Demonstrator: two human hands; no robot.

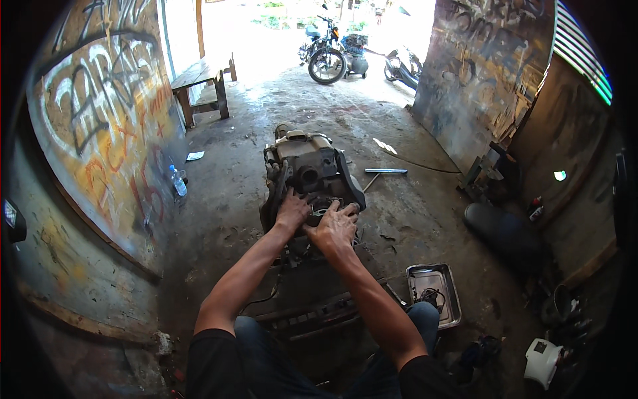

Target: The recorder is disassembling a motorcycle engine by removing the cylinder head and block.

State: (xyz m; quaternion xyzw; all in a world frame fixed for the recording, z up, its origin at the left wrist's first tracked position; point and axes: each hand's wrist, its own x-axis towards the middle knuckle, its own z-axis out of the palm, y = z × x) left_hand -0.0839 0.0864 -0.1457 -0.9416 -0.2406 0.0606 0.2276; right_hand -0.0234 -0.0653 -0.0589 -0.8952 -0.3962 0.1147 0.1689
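Concrete floor, part-stripped motorbike mid-frame

Black seat lies off, frame right — stripping looks advanced, refitting undone. Left hand and right hand, fingers half-curled, touch the motorbike's near end — whether either grips anything, I cannot tell.

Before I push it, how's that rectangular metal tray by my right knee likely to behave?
The rectangular metal tray would probably feel stiff, since its shiny walls look rigid. It seems unlikely to tip, being shallow and broad on the floor. The dark part inside could slide around, as bare tray bottom shows beside it.
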